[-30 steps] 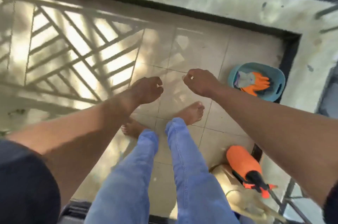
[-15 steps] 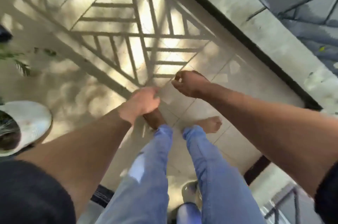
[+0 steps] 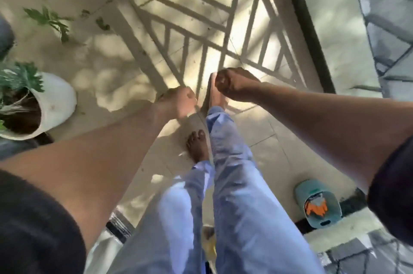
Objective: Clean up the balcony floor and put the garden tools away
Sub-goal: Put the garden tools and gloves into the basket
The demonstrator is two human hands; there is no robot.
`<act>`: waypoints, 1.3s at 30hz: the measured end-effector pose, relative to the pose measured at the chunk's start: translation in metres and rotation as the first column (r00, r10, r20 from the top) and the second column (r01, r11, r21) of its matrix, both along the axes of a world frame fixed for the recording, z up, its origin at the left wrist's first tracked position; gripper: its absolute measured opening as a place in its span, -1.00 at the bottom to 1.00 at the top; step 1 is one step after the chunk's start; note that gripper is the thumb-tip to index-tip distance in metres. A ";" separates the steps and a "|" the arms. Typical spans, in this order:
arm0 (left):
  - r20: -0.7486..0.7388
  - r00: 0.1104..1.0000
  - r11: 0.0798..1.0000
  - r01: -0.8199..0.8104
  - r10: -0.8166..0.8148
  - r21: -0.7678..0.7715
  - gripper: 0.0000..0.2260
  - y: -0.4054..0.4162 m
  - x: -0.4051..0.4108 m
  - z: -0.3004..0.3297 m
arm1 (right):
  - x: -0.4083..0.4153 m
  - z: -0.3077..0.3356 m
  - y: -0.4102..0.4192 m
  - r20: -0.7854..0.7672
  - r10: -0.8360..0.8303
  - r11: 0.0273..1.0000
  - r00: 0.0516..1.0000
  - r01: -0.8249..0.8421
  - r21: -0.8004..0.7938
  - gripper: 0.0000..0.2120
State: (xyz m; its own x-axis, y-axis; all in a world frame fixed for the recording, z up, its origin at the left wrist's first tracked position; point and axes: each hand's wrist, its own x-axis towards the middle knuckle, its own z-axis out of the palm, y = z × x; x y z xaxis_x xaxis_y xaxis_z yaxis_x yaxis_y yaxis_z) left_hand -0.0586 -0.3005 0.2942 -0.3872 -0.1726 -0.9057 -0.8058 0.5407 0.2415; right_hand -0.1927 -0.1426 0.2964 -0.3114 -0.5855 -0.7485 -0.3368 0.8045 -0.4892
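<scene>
We hold both arms out over the balcony floor [image 3: 125,34]: the left hand [image 3: 176,101] and the right hand [image 3: 234,83] are each curled into a fist with nothing held, the right slightly ahead at 1 o'clock of the left. The teal basket [image 3: 301,191] sits on the floor at 4 o'clock, near the right elbow, with the orange gloves [image 3: 316,206] lying inside it. A white plant pot [image 3: 59,99] stands at 9 o'clock, well apart from the basket.

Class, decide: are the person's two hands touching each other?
Apart. The head view shows sunlit floor between the left hand and the right hand.
</scene>
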 end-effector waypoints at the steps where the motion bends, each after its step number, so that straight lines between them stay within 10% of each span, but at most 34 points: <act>1: 0.007 1.000 1.000 -0.027 0.027 -0.005 -0.86 -0.013 -0.009 0.004 | -0.014 0.004 -0.014 -0.003 0.009 1.000 1.000 -0.009 0.004 -0.79; 6: 0.001 0.944 0.944 -0.330 0.330 0.008 -0.51 -0.090 -0.076 0.007 | -0.097 0.020 -0.090 -0.025 0.119 0.993 0.993 -0.119 0.012 -0.75; 11: -0.124 0.933 0.941 -0.339 0.339 0.023 -0.78 -0.159 -0.153 0.019 | -0.173 0.006 -0.180 -0.045 0.235 0.970 0.971 -0.232 0.067 -0.78; 23: -0.103 0.866 0.870 -0.493 0.489 -0.019 -0.72 -0.330 -0.254 0.021 | -0.334 0.011 -0.383 -0.133 0.312 0.949 0.941 -0.300 0.101 -0.83; 39: -0.542 0.488 0.526 -0.845 0.684 -0.097 -0.79 -0.494 -0.415 0.021 | -0.487 0.011 -0.621 -0.193 0.400 0.882 0.896 -0.433 -0.185 -0.63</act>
